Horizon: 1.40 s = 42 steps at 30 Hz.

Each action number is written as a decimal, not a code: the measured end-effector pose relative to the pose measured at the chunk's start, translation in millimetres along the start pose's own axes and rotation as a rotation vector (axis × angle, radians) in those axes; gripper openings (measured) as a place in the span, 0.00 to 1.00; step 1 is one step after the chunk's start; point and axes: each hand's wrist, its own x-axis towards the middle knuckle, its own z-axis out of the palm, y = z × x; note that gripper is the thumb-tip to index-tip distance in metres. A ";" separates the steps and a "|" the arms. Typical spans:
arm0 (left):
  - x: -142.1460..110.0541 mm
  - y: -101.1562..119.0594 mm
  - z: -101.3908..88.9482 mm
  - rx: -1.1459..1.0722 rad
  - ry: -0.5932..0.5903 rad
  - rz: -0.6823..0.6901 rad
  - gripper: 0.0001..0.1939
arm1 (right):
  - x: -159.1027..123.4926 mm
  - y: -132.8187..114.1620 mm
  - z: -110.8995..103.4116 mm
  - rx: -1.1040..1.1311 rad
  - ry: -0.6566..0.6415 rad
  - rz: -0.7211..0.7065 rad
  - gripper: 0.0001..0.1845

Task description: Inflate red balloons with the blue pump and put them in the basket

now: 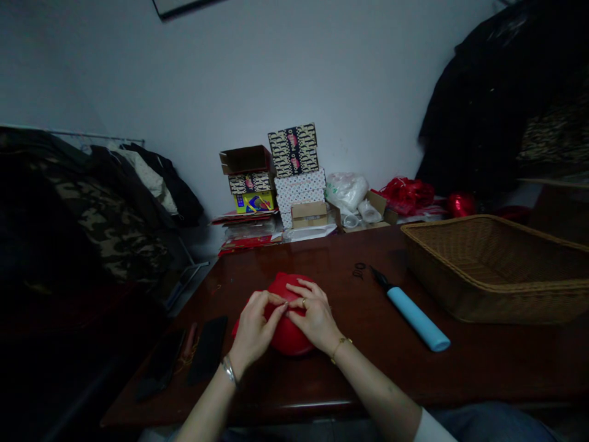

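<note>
A round, puffed-out red balloon (pixel 291 341) rests on the table in front of me, with more red showing left of it, partly hidden by my hand. My left hand (pixel 252 325) is closed at the balloon's upper side, thumb and forefinger pinched together. Meeting it there, my right hand (pixel 316 316) pinches with thumb and forefinger too, its other fingers lying over the balloon. The tiny part between the fingertips is too small to make out. To the right lies a light blue hand pump (pixel 418 318) with a black nozzle.
A wicker basket (pixel 464 301) stands on the table (pixel 359 380) at right. Small black loops (pixel 359 270) lie near the pump's nozzle. Two dark flat objects (pixel 207 350) sit at left. Stacked boxes (pixel 301 190) and plastic bags (pixel 346 190) stand behind the table.
</note>
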 end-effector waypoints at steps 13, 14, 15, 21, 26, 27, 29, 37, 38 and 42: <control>8.7 11.8 -14.4 0.306 -0.152 0.207 0.11 | -1.1 3.3 2.8 -0.021 -0.011 -0.044 0.04; 11.1 11.3 -16.2 0.323 -0.170 0.237 0.11 | -1.2 3.8 2.7 -0.024 -0.011 -0.043 0.04; 13.3 10.6 -17.9 0.335 -0.187 0.266 0.12 | -1.3 4.4 2.6 -0.025 -0.012 -0.043 0.04; 23.3 7.9 -29.7 0.347 -0.263 0.354 0.12 | -1.5 9.1 2.1 -0.023 -0.020 -0.036 0.05; 28.4 7.3 -33.4 0.306 -0.311 0.343 0.08 | -1.1 6.9 0.1 -0.023 -0.020 -0.043 0.04; 29.3 6.8 -32.8 0.303 -0.313 0.342 0.08 | -1.0 6.1 -0.3 -0.025 -0.022 -0.045 0.04; 31.3 5.4 -31.0 0.299 -0.326 0.345 0.08 | -0.8 4.9 -0.9 -0.024 -0.027 -0.042 0.03; 42.0 -0.2 -27.5 0.315 -0.398 0.422 0.06 | 0.1 5.4 -2.5 -0.020 -0.051 -0.037 0.03; 43.6 0.2 -27.1 0.314 -0.404 0.431 0.05 | 0.2 5.2 -2.7 -0.019 -0.056 -0.039 0.03; 49.2 5.3 -26.2 0.321 -0.470 0.464 0.03 | 0.2 3.5 -4.0 -0.018 -0.074 -0.048 0.03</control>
